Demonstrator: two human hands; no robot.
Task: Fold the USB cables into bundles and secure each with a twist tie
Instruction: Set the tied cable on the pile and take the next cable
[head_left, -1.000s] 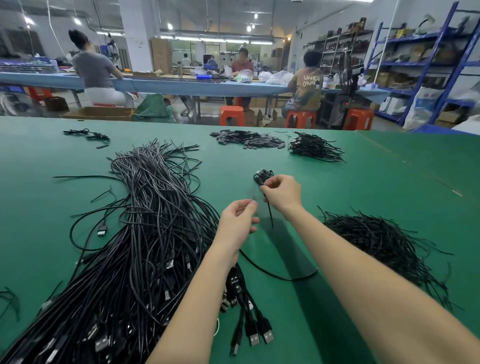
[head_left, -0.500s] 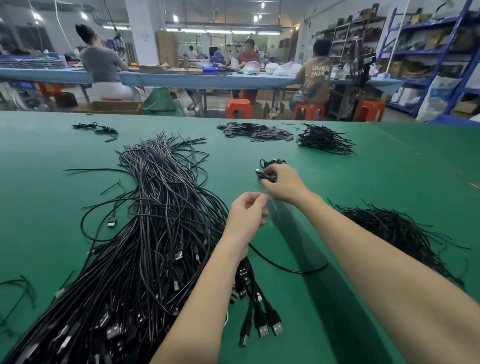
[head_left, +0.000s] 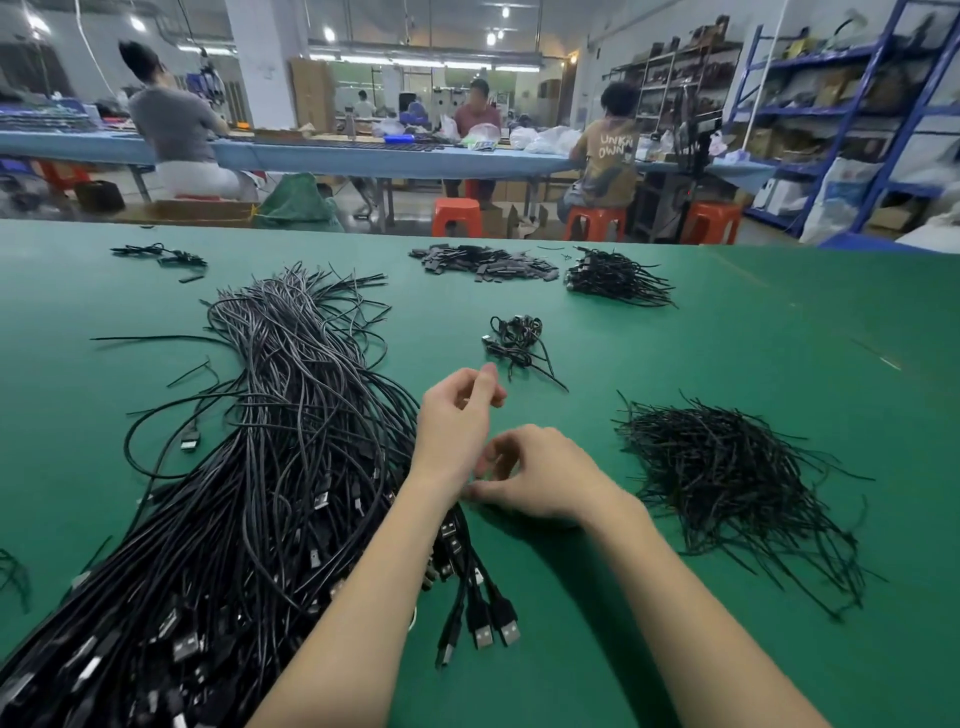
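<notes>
A big heap of loose black USB cables (head_left: 270, 467) runs from the near left toward the table's middle, with plugs at its near end. One tied cable bundle (head_left: 514, 338) lies alone on the green table (head_left: 779, 353), beyond my hands. A pile of thin black twist ties (head_left: 727, 478) sits to the right. My left hand (head_left: 454, 421) hovers over the heap's right edge, its fingers loosely curled with nothing in them. My right hand (head_left: 540, 480) is low beside my left wrist, fingers and thumb curled toward the heap's edge; whether they pinch a cable is hidden.
Far across the table lie a pile of flat dark pieces (head_left: 483, 262), a heap of short black leads (head_left: 618, 278) and a few stray cables (head_left: 161, 254). Beyond the edge, people sit on orange stools (head_left: 456, 215) at a blue bench; blue shelving stands at right.
My right hand let go of the bundle, which now lies on the table, and drew back toward me to the heap's edge. My left hand opened and rose slightly.
</notes>
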